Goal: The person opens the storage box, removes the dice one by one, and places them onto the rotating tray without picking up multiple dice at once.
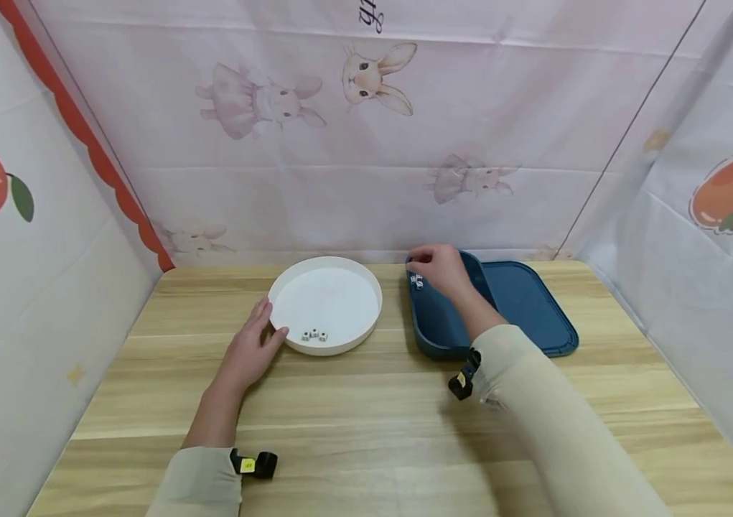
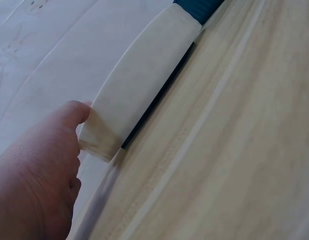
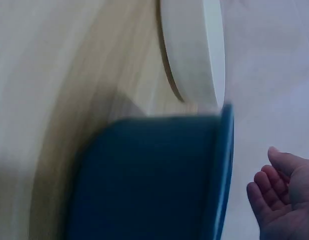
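A round white tray (image 1: 327,294) with a low wall stands on the table. Several small white cubes with dark marks (image 1: 314,335) lie inside it near the front. My left hand (image 1: 251,352) rests against the tray's left side, thumb and fingers spread along the wall (image 2: 139,85). Over the far left corner of a dark blue box (image 1: 437,327) hovers my right hand (image 1: 441,271), fingers loosely bent. Right beneath it are more small cubes (image 1: 418,281) in the box. The right wrist view shows the thumb apart from the fingers, and nothing is visible between them.
A flat dark blue lid or tray (image 1: 528,305) lies at the right of the box. The wooden table (image 1: 353,431) ends at a printed cloth backdrop (image 1: 340,187), with more cloth on both sides. Each wrist bears a small black camera (image 1: 461,384).
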Demonstrator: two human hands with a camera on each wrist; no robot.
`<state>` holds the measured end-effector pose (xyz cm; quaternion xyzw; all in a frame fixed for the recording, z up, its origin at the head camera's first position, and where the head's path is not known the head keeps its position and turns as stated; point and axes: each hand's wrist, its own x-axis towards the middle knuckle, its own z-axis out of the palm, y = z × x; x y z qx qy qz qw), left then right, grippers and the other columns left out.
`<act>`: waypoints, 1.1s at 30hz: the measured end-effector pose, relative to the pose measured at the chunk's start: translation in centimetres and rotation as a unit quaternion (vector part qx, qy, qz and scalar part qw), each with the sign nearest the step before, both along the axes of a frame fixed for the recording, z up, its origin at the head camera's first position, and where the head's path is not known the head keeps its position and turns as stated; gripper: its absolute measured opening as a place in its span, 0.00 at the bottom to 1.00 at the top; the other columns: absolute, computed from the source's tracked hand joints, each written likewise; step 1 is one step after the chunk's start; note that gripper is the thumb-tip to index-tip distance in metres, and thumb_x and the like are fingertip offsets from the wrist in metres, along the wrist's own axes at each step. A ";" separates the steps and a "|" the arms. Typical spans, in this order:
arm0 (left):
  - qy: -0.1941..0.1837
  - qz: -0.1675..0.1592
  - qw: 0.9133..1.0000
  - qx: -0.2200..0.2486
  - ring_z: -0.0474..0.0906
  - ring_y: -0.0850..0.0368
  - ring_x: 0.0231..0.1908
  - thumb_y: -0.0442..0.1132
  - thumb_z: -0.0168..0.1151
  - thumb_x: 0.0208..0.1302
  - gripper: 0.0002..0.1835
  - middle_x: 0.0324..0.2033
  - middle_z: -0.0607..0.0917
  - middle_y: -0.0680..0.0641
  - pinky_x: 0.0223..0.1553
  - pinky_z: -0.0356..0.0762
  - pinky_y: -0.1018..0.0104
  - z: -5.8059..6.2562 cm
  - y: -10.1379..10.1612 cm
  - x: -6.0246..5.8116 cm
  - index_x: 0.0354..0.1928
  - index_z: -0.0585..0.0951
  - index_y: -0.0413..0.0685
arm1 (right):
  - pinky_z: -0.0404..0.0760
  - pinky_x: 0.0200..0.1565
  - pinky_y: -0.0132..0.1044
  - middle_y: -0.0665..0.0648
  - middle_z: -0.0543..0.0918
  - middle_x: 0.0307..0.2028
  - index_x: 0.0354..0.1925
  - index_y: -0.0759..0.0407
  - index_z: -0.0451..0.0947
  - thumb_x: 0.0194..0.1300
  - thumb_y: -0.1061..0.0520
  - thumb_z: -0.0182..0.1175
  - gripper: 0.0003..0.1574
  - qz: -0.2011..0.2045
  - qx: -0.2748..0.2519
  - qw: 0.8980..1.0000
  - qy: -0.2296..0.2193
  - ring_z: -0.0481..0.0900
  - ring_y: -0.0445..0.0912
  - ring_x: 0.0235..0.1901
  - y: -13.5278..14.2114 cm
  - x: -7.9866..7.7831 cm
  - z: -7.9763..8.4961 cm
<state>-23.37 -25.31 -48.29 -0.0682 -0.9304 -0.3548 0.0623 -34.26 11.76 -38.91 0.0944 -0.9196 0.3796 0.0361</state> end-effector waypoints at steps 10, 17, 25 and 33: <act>-0.005 0.005 1.000 0.001 0.43 0.49 0.73 0.61 0.50 0.65 0.41 0.74 0.48 0.52 0.69 0.48 0.43 -0.4 0.2 0.1 0.73 0.53 0.47 | 0.80 0.47 0.44 0.58 0.83 0.47 0.50 0.57 0.81 0.60 0.52 0.64 0.20 -0.033 0.032 0.990 -0.135 0.80 0.50 0.45 3.2 -2.0 -3.2; -0.015 0.010 1.000 0.001 0.43 0.50 0.73 0.62 0.50 0.65 0.41 0.74 0.48 0.52 0.69 0.49 0.44 -0.9 0.4 0.0 0.73 0.53 0.49 | 0.79 0.47 0.42 0.59 0.82 0.45 0.47 0.58 0.83 0.61 0.54 0.63 0.16 -0.013 0.089 0.980 -0.179 0.78 0.49 0.43 3.0 -2.8 -4.9; -0.004 0.010 1.000 0.001 0.45 0.50 0.73 0.61 0.50 0.65 0.41 0.74 0.50 0.50 0.69 0.50 0.44 -1.0 0.5 0.3 0.73 0.54 0.47 | 0.78 0.45 0.42 0.57 0.83 0.41 0.43 0.57 0.81 0.59 0.53 0.65 0.14 -0.014 0.097 0.980 -0.172 0.79 0.49 0.40 2.6 -3.1 -5.7; 0.005 0.010 1.000 -0.007 0.45 0.50 0.73 0.62 0.50 0.65 0.41 0.74 0.49 0.51 0.69 0.51 0.44 -0.3 0.0 0.0 0.73 0.53 0.49 | 0.77 0.33 0.35 0.56 0.83 0.33 0.37 0.57 0.82 0.59 0.52 0.65 0.11 -0.045 0.082 0.980 -0.177 0.80 0.46 0.32 1.7 -3.8 -5.0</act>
